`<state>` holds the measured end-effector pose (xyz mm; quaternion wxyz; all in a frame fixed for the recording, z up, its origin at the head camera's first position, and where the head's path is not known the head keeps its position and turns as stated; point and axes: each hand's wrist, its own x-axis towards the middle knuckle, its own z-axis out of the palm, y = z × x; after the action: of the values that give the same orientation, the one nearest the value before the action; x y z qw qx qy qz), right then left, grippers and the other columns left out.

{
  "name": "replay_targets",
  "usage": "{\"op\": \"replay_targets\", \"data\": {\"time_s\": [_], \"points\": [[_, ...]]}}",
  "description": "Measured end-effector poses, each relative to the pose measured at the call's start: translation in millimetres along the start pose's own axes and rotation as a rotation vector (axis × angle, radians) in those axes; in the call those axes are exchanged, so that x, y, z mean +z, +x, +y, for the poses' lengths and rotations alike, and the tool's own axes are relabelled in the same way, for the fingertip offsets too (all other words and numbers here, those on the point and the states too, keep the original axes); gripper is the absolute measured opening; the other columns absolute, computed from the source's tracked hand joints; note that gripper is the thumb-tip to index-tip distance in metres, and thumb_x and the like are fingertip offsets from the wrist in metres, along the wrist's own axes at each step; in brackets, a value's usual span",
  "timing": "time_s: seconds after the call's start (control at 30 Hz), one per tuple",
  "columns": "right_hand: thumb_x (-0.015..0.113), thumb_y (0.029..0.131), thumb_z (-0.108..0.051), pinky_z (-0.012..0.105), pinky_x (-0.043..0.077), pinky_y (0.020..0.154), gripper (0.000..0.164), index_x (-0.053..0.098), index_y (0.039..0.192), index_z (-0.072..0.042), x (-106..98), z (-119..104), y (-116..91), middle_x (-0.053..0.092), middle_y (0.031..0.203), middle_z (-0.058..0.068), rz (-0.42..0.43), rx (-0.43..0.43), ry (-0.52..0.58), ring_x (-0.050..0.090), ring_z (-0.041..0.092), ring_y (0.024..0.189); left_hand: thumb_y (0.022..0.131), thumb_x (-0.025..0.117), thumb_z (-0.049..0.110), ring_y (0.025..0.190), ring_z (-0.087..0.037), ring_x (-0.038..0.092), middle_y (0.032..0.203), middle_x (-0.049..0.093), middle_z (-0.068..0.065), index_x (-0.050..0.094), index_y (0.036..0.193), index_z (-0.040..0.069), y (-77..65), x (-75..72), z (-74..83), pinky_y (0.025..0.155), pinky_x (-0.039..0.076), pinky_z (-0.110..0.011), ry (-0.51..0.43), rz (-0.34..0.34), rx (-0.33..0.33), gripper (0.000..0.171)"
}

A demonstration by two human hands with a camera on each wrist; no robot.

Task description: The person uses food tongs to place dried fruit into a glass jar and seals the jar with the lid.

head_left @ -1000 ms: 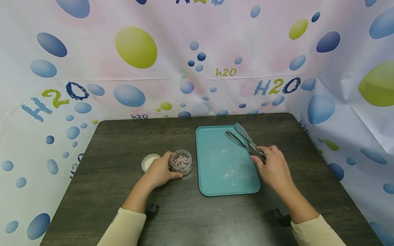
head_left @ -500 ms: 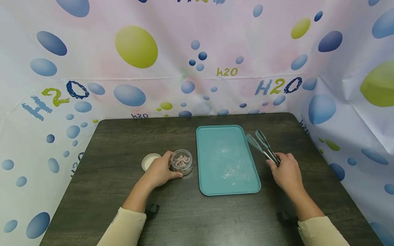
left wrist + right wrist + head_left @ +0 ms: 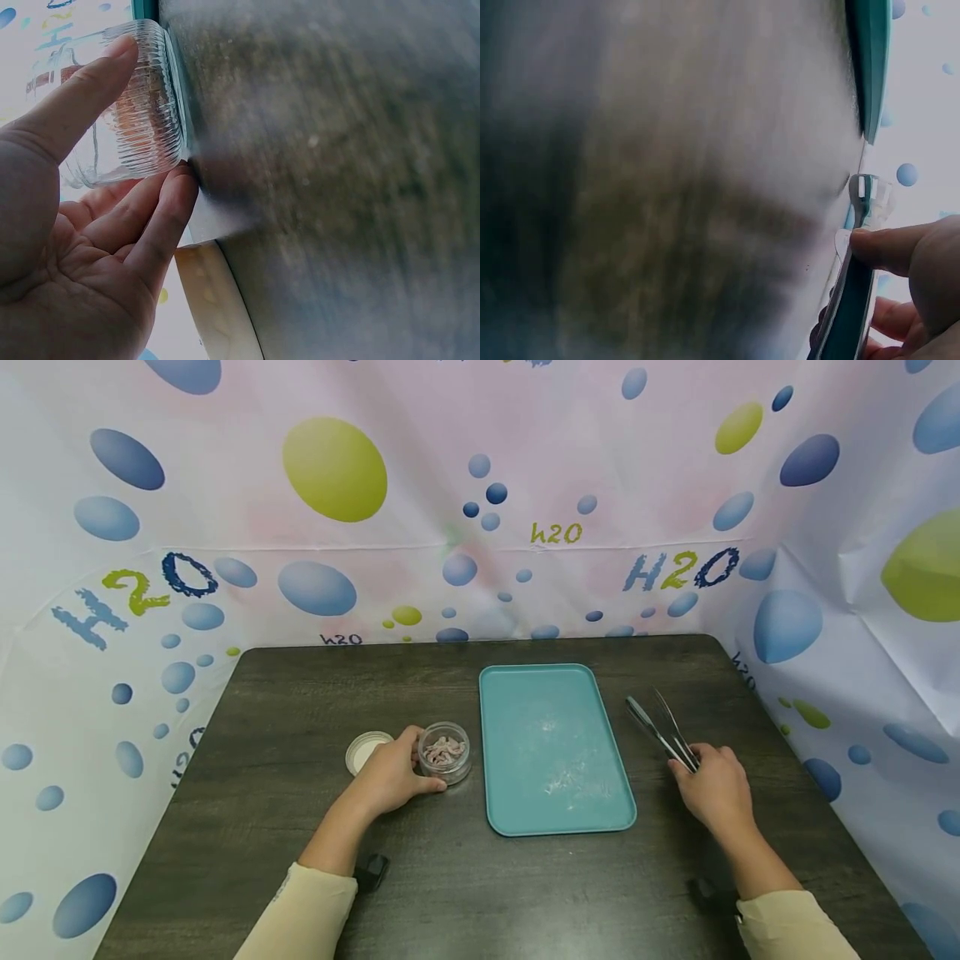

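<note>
My left hand grips a small glass jar standing on the table just left of the tray. Greyish-pink strips lie inside it. In the left wrist view the thumb lies along the ribbed glass and the fingers bend under the other side near the base. A pair of metal tongs is pinched between the thumb and fingers of my right hand, right of the tray, their two arms spread apart and pointing away from me. The right wrist view shows the thumb pressing one arm of the tongs.
A teal rectangular tray with whitish smears lies at the table's middle. The round jar lid rests left of the jar, partly behind the left hand. A printed sheet hangs behind the dark wooden table.
My right hand has carried the tongs from over the tray to the table area on its right, turning them on the way. The left hand and the jar have stayed put.
</note>
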<state>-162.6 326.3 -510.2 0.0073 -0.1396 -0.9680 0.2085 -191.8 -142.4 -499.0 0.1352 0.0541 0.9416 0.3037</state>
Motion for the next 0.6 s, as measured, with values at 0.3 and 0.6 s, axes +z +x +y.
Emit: {"op": "replay_targets", "data": {"time_s": [0.3, 0.6], "points": [[0.063, 0.109, -0.027, 0.062, 0.050, 0.085, 0.060, 0.049, 0.145, 0.018, -2.3, 4.4, 0.4, 0.053, 0.126, 0.040, -0.070, 0.022, -0.031, 0.059, 0.052, 0.106, 0.085, 0.096, 0.035, 0.097, -0.022, 0.070, 0.114, 0.073, -0.009, 0.052, 0.149, 0.007, -0.7, -1.3, 2.0, 0.085, 0.057, -0.044, -0.011, -0.001, 0.011, 0.083], [0.062, 0.109, -0.034, 0.063, 0.051, 0.085, 0.069, 0.042, 0.153, 0.015, -3.5, 6.0, 3.8, 0.047, 0.131, 0.042, -0.127, 0.048, -0.053, 0.057, 0.054, 0.108, 0.085, 0.096, 0.034, 0.088, -0.020, 0.065, 0.107, 0.070, -0.008, 0.052, 0.149, 0.007, -1.8, -1.6, 3.4, 0.079, 0.054, -0.041, 0.000, -0.004, 0.006, 0.082]]}}
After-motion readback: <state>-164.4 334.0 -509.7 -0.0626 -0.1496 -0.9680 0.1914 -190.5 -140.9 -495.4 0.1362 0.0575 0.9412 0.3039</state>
